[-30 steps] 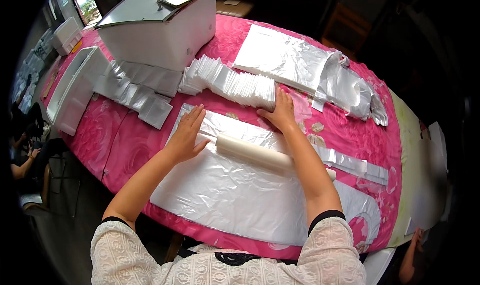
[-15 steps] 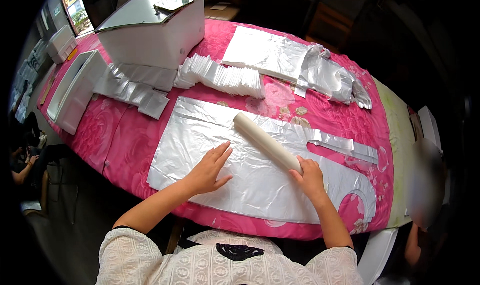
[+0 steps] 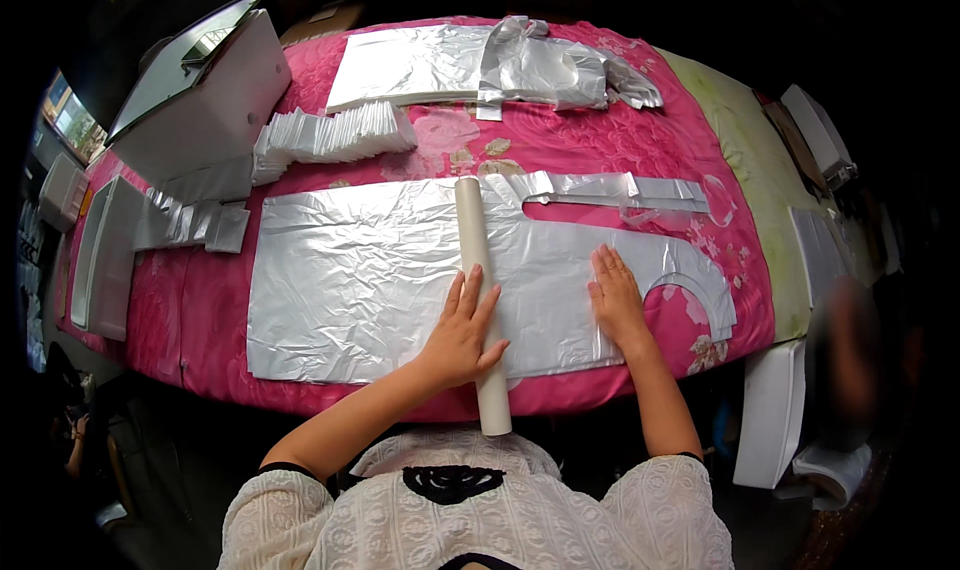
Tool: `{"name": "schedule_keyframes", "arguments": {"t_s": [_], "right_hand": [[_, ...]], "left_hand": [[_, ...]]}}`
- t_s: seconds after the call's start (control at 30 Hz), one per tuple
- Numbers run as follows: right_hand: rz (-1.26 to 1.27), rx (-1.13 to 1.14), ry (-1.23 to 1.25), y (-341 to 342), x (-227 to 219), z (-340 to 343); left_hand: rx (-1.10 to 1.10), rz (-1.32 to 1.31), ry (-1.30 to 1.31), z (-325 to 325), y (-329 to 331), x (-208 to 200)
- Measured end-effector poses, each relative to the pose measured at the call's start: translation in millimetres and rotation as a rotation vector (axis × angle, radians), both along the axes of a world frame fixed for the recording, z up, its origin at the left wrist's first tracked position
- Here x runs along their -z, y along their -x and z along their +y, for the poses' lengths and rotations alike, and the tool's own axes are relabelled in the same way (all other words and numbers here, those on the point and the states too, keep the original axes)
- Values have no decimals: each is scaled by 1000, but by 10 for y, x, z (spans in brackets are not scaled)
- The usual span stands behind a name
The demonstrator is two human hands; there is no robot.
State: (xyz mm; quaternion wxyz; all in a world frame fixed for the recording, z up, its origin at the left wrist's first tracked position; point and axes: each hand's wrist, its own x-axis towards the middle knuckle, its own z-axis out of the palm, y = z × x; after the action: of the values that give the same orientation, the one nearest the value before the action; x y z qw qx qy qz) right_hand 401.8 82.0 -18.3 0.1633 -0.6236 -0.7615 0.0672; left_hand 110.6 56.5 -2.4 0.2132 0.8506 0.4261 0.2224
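A stack of thin silvery-white plastic sheets (image 3: 350,280) lies flat in front of me, with curved cutouts and strips at its right end. Across its middle rests a cream-white tube (image 3: 472,225), nearly straight toward me, its near end sticking out past the sheets. My left hand (image 3: 462,328) lies on the tube with fingers spread, touching it but not wrapped round it. To the right of the tube, my right hand (image 3: 617,298) is laid flat on the sheets, fingers extended and holding nothing.
A second silvery plastic stack (image 3: 410,65) lies at the far side of the pink floral cloth (image 3: 210,320). At the left are a row of folded white packets (image 3: 335,135), a large lidded white box (image 3: 215,105) and an open white bin (image 3: 108,260). A white box (image 3: 772,415) stands off the right edge.
The tube has turned from slanting to nearly straight toward me and come nearer. My left hand has come onto it; my right hand has let go of it and lies on the sheets. The view has shifted.
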Motion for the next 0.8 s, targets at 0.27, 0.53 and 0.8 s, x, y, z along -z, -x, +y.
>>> {"name": "schedule_keyframes", "arguments": {"t_s": [0.27,0.53,0.8], "right_hand": [[-31,527,-154,-1817,185,-142],[-50,537,-379,-1114,-244,-113],[745,-93,82,1239,-741,-557]], "left_hand": [[10,38,26,-58,-164,-77],[19,0,18,-56,-223,-97],[-155,-882,896,-45,-132,-284]]}}
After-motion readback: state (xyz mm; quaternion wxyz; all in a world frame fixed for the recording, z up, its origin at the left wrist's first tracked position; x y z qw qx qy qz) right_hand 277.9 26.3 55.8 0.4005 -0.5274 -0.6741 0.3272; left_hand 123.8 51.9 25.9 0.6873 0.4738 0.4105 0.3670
